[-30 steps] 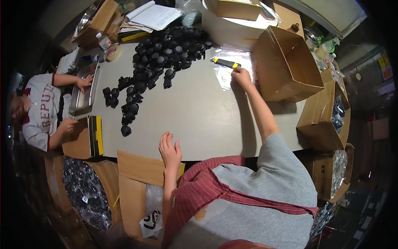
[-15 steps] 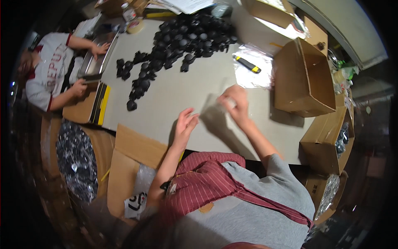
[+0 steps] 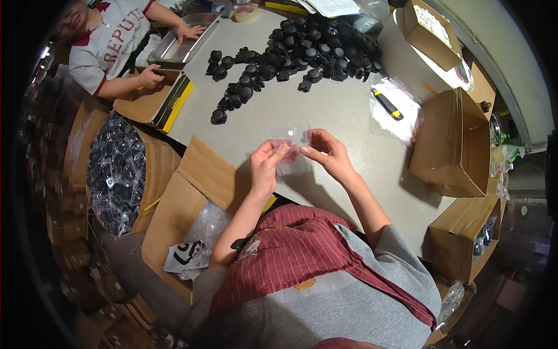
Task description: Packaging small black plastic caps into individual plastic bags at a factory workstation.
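Note:
A small clear plastic bag [image 3: 294,167] hangs between my hands above the grey tabletop. My left hand [image 3: 266,167] pinches its left side between thumb and fingers. On the other side my right hand [image 3: 330,154] has thumb and fingers closed on the bag's right upper part. A small white round spot shows near its top; nothing else can be made out inside. Farther off, a pile of small black round-topped plastic parts [image 3: 311,52] spreads over the table. Right of my hands lies a stack of clear bags [image 3: 407,125] with a black-and-yellow utility knife [image 3: 387,104] on top.
A cardboard box [image 3: 447,145] stands at the right. On the left, an open carton [image 3: 160,186] holds bagged black parts [image 3: 116,174], beside another flap-open carton [image 3: 168,232]. At upper left a co-worker's hand [image 3: 189,32] rests in a metal tray [image 3: 168,52]; tape [image 3: 246,13] lies beyond.
My hands have come together, and the clear bag now shows stretched between them. The whole view has shifted, with the table and co-worker appearing higher and the pile farther right.

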Demonstrator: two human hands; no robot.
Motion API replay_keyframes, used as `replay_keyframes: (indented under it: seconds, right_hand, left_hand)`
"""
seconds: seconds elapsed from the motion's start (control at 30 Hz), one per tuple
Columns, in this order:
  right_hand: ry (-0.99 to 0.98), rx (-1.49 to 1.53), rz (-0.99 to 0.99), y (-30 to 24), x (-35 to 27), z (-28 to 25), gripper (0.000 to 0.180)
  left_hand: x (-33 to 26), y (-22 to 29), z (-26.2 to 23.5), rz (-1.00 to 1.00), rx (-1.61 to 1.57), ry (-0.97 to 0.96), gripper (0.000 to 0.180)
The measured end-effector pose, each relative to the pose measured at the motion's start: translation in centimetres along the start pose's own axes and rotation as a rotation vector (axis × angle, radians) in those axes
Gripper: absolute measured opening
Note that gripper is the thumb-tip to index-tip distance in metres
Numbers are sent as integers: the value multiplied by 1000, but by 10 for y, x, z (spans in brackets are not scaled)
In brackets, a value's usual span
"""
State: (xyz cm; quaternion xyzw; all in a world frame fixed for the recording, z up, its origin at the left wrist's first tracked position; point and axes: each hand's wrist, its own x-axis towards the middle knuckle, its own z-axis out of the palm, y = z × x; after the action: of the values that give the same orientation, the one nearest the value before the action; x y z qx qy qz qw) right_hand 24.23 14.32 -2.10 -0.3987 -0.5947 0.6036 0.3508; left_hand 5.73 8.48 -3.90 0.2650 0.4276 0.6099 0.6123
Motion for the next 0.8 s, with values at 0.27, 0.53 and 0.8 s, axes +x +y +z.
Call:
replay_keyframes:
  seconds: [0.27,0.53,0.8]
  right_hand:
    - [44,122,31,3,14,3,12]
    - [82,132,3,15,4,-1,7]
    - [-273,352,323,18,13,24,69]
  left_hand:
    - [2,1,-6,119,108,134,16]
    - [9,-17,-42,716,605,488,21]
    - [-21,-4,-18,350,29,242,20]
